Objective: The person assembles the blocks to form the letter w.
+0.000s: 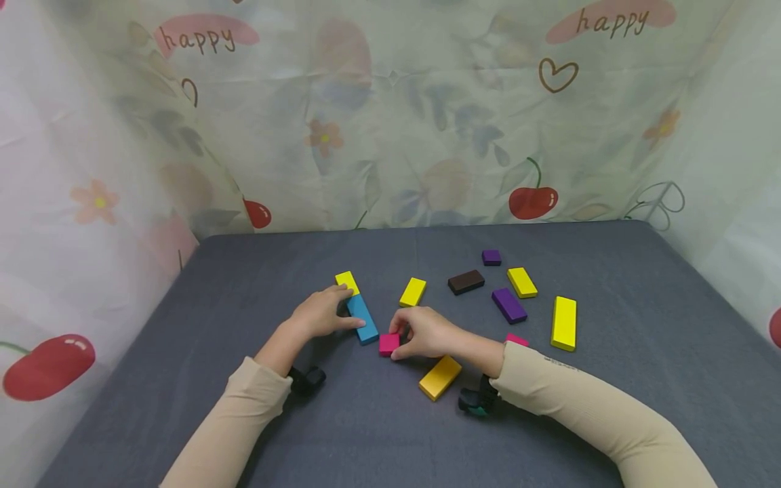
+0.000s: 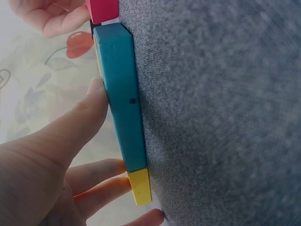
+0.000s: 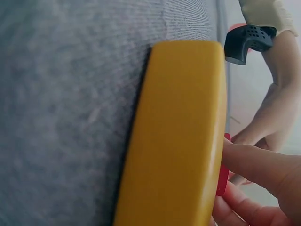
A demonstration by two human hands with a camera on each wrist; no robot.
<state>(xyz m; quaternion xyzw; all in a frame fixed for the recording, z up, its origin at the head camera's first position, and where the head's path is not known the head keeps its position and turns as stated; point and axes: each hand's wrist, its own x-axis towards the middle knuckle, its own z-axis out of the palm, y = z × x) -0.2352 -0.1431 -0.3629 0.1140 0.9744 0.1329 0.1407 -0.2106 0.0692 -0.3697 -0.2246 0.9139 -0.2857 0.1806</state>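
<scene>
My left hand (image 1: 318, 313) rests at a blue block (image 1: 366, 327) lying flat on the table. In the left wrist view its thumb touches the blue block near one end, and two fingertips touch the yellow block (image 2: 140, 188) set end to end with it. My right hand (image 1: 430, 332) pinches a small pink block (image 1: 388, 345) between thumb and fingers, just off the blue block's near corner. An orange-yellow block (image 1: 441, 377) lies below the right hand and fills much of the right wrist view, where the pink block is mostly hidden behind it.
Behind the right hand lie a yellow block (image 1: 413, 292) and a dark brown one (image 1: 466, 282). Farther right are purple blocks (image 1: 509, 306), yellow blocks (image 1: 564, 324) and a second pink block (image 1: 517, 339), partly hidden by the right sleeve. A printed curtain surrounds the grey table (image 1: 293, 257).
</scene>
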